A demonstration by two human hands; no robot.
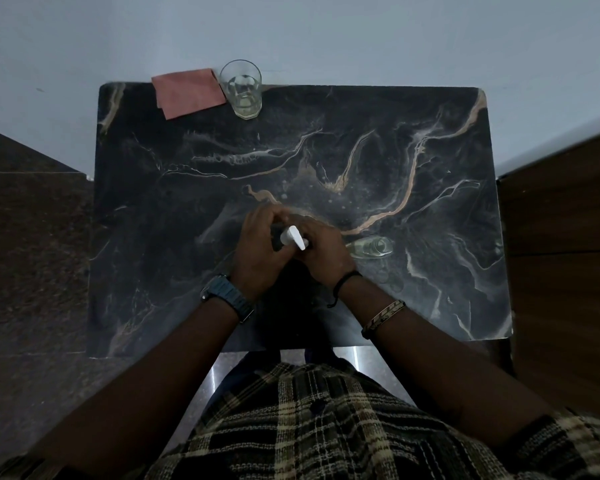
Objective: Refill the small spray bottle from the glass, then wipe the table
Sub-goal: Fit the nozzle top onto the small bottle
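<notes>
Both hands meet over the middle of the dark marble table (430, 140). My left hand (257, 251) and my right hand (323, 254) are closed together around a white spray head (293, 237). A small clear bottle (373, 245) with some liquid in it sits on the table just right of my right hand. One end of it is hidden by the hand, and I cannot tell whether the hand touches it. A drinking glass (241, 88) with a little liquid at the bottom stands at the far edge. A folded pink cloth (187, 91) lies to its left.
A pale wall runs behind the table. Dark speckled floor lies to the left, and a brown wooden cabinet (561, 244) stands close on the right. My checked shirt (326, 427) fills the bottom of the view.
</notes>
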